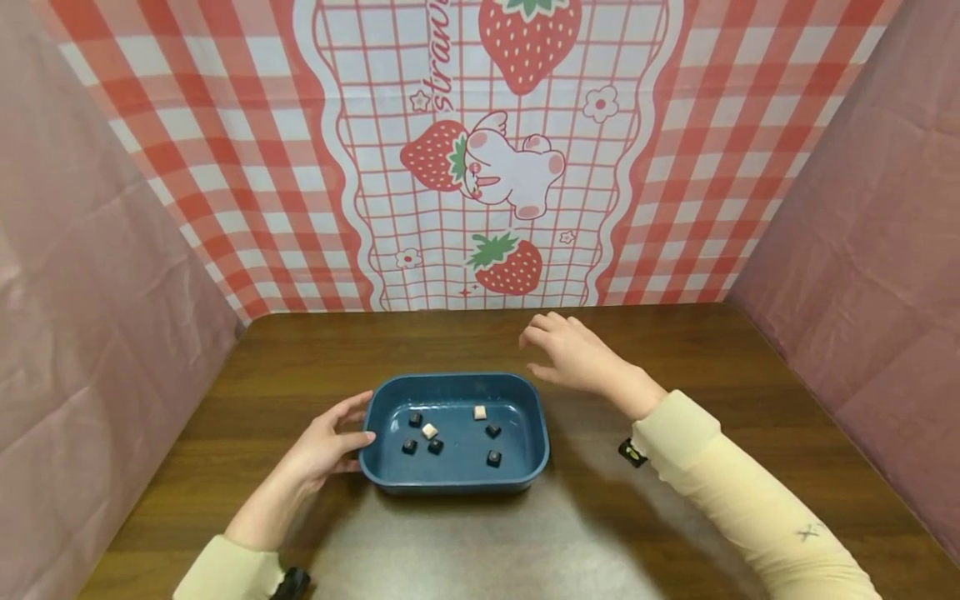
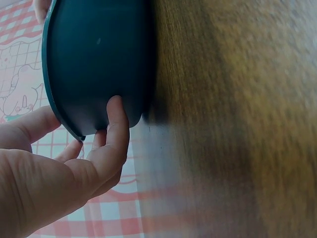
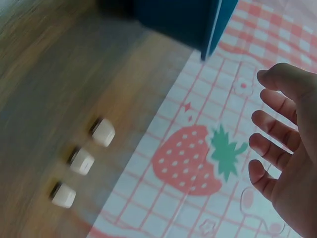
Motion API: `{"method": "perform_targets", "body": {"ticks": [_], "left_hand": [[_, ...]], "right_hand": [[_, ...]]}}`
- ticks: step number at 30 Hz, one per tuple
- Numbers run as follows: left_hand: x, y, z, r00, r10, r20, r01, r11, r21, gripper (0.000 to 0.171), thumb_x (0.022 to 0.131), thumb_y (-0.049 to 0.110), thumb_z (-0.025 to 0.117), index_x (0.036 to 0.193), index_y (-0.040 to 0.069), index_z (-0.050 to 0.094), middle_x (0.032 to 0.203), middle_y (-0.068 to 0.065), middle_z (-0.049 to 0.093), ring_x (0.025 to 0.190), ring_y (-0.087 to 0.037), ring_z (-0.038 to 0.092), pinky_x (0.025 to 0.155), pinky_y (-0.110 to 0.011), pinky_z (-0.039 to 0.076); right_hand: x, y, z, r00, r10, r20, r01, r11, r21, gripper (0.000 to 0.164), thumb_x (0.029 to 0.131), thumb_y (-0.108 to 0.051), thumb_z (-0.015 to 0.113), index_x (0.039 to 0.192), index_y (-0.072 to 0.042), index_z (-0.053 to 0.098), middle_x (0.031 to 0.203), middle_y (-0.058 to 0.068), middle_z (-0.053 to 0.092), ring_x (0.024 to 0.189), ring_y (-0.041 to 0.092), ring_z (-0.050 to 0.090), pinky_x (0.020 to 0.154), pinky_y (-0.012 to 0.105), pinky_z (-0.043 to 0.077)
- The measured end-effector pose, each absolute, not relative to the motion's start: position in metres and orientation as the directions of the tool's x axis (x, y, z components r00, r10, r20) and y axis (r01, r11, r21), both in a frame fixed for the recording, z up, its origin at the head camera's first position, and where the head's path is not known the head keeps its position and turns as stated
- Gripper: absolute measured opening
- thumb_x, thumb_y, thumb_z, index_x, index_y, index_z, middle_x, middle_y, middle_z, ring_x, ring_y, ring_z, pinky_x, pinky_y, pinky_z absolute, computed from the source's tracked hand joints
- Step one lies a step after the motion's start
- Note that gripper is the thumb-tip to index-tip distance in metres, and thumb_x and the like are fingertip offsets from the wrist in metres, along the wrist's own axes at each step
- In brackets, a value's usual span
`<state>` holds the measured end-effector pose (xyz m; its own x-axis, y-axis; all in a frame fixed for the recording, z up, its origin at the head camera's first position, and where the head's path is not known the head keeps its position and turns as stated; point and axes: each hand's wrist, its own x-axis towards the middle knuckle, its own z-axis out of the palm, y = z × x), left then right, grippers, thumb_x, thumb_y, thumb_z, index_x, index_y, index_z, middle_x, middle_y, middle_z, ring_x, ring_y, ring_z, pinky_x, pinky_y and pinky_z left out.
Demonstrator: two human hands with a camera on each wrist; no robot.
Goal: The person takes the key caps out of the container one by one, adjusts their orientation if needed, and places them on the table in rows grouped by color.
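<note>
My left hand (image 1: 326, 446) holds the left end of a blue rectangular basin (image 1: 456, 487), its thumb over the rim and its fingers against the outer wall. In the left wrist view, a fingertip (image 2: 115, 104) presses the basin's end wall (image 2: 99, 54). Scattered on the basin's floor are several black keycaps (image 1: 494, 458) and two white keycaps (image 1: 480, 412). Beyond the basin's right end my right hand (image 1: 573, 354) hovers over the table, fingers loosely bent and holding nothing. The right wrist view shows a row of three white keycaps (image 3: 103, 133) on the table; my right hand and arm hide them in the head view.
The brown wooden table (image 1: 285, 358) ends at a red-and-white checked cloth (image 1: 255, 208) with strawberry prints. Pink cloth hangs at the left (image 1: 97, 250) and pink cloth at the right (image 1: 862, 208). A dark device (image 1: 632, 452) sits at my right cuff.
</note>
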<state>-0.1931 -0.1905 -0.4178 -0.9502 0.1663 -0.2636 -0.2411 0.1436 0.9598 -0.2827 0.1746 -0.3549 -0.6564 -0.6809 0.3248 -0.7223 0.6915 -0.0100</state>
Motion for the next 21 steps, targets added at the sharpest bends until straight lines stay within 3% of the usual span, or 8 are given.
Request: {"method": "perform_targets", "body": {"ticks": [13,21], "left_hand": [[-0.191,-0.191,-0.419,-0.954,0.165,-0.249,-0.229,0.130,0.965,0.061,0.090,-0.002,0.055,0.146,0.009,0.031,0.138,-0.027,0.038,0.103,-0.032,0.056,0.074,-0.048,0.055],[-0.193,-0.191,-0.419,-0.955,0.169,-0.244,-0.223,0.133,0.966,0.061,0.091,-0.001,0.055,0.146,0.009,0.032,0.138,-0.028,0.037,0.104,-0.033,0.056,0.074,-0.049,0.055]], "right_hand": [[-0.278,0.137,-0.367,-0.566,-0.759,0.321,-0.799,0.602,0.013,0.028,0.078,-0.026,0.076,0.102,-0.017,0.064,0.101,-0.002,0.057,0.097,0.019,0.052,0.074,0.037,0.045],[-0.278,0.125,-0.379,-0.548,-0.782,0.297,-0.816,0.578,0.016,0.027,0.080,-0.027,0.074,0.103,-0.017,0.065,0.102,-0.002,0.056,0.095,0.018,0.051,0.075,0.037,0.043]]}}
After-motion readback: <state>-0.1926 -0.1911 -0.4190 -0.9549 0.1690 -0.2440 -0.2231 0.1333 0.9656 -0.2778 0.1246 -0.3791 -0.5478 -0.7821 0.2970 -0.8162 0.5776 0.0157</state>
